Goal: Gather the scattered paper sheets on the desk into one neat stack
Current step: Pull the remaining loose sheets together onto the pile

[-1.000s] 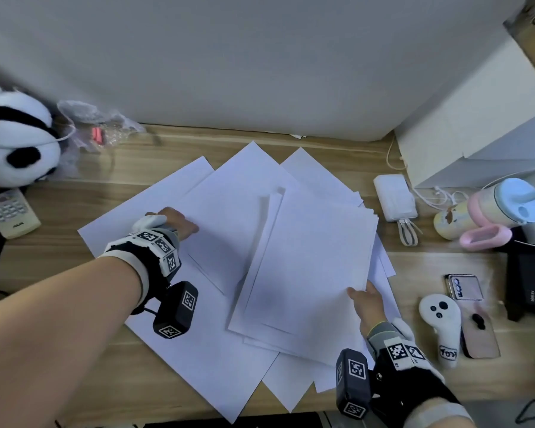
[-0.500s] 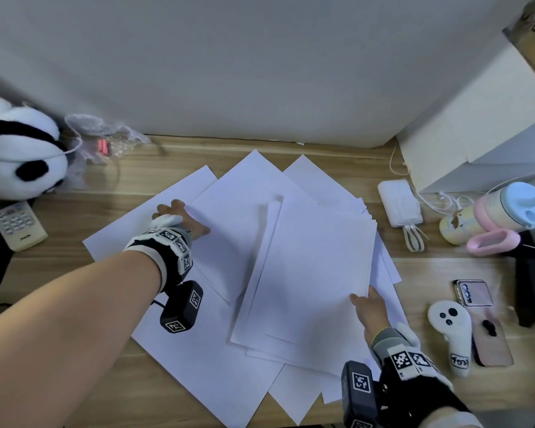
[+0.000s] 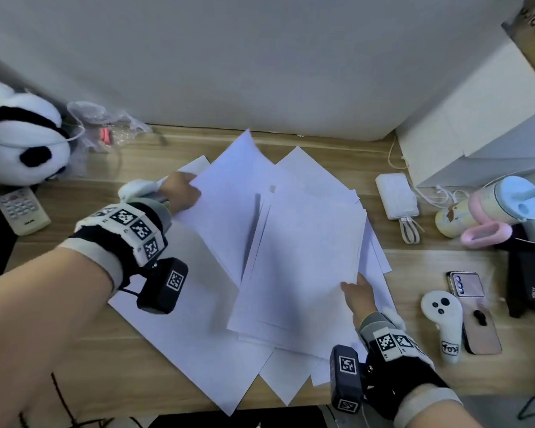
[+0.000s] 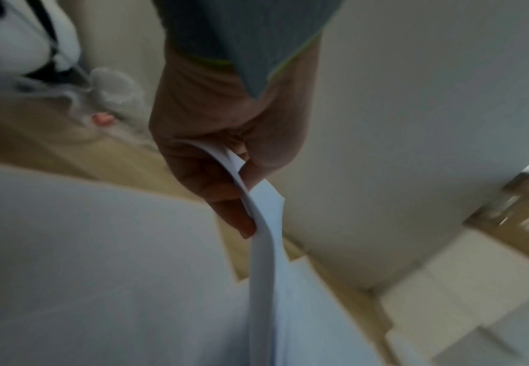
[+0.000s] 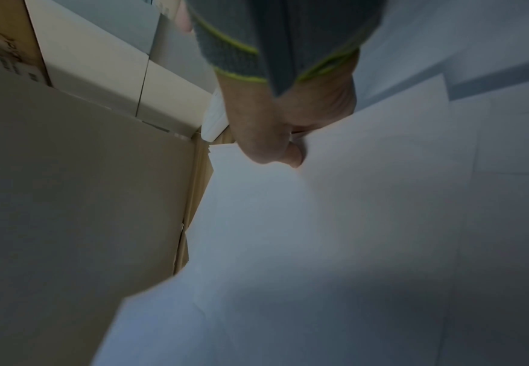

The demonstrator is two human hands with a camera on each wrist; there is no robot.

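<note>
The left hand (image 3: 179, 193) pinches the left edge of a white sheet (image 3: 229, 208), thumb and fingers (image 4: 234, 218) curled around it, so the paper curves up off the wooden desk (image 3: 74, 350) and tilts toward the middle. The right hand (image 3: 357, 296) grips the near right corner of a partly squared stack (image 3: 300, 267), thumb on top and the other fingers hidden beneath. The lifted sheet sits just left of that stack, its right edge overlapping the stack's left side. More loose sheets (image 3: 198, 344) lie flat under both, fanned toward the near edge. A toy panda (image 3: 22, 137) and a remote control (image 3: 19, 208) sit far left; a power bank (image 3: 397, 196) and a pink cup (image 3: 507, 208) sit right.
</note>
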